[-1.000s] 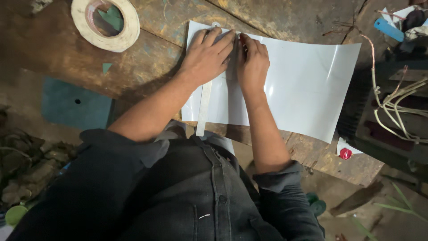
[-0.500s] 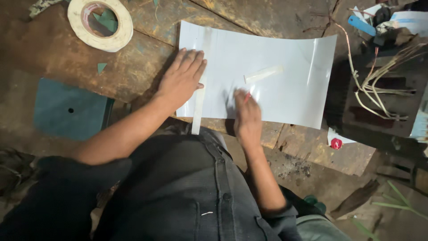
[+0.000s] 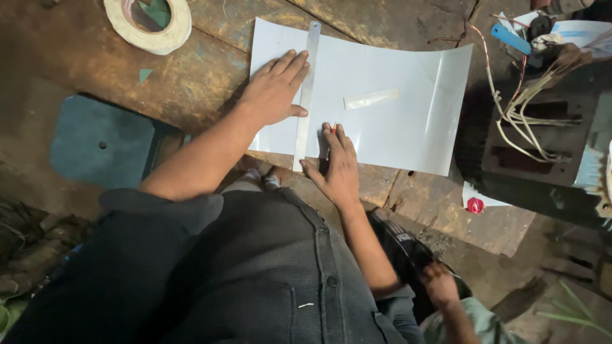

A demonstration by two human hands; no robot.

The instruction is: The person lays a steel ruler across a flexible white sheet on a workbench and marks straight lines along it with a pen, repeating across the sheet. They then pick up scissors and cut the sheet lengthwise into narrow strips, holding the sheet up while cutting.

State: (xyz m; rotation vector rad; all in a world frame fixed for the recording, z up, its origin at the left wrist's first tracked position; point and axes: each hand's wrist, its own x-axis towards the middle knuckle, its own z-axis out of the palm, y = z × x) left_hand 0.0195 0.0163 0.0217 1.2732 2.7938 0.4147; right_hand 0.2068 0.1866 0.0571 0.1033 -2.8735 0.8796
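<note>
Two hands: on a white sheet (image 3: 395,121).
Left hand (image 3: 275,92): fingers flat, pinning a ruler (image 3: 306,95).
Right hand (image 3: 338,167): fingers curled around a red-tipped tool (image 3: 333,129).

The scene is seen through a single head-worn camera, aimed steeply downward from above the person's own torso. The dark shirt (image 3: 255,280) fills the lower frame, while the worn wooden bench (image 3: 210,83) is spread across the upper part at close range, within arm's reach. The far bench edge is cut off at the top. No second view is provided.
</note>
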